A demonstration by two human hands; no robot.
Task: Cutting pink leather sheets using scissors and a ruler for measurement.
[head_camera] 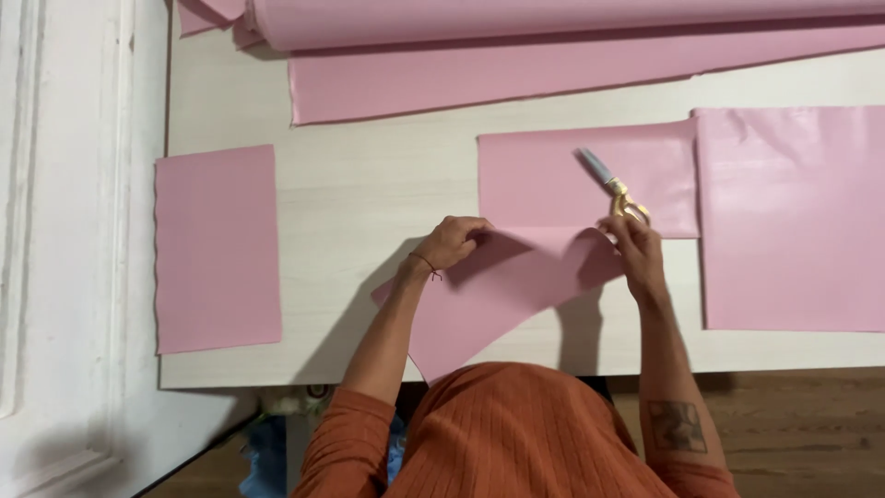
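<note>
Our left hand (454,242) pinches the pink fabric piece (498,295) at its upper edge. Our right hand (634,247) grips the opposite corner, apparently also holding the scissors (613,187), blades pointing away.

Your pale wooden table (369,194) carries a pink fabric roll (553,18) at the far edge, a pink rectangle (217,249) left, and larger pink sheets (793,221) right.

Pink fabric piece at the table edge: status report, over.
Left hand pinching fabric piece. Right hand gripping it too, scissors in grip. Nothing in the way.
</note>
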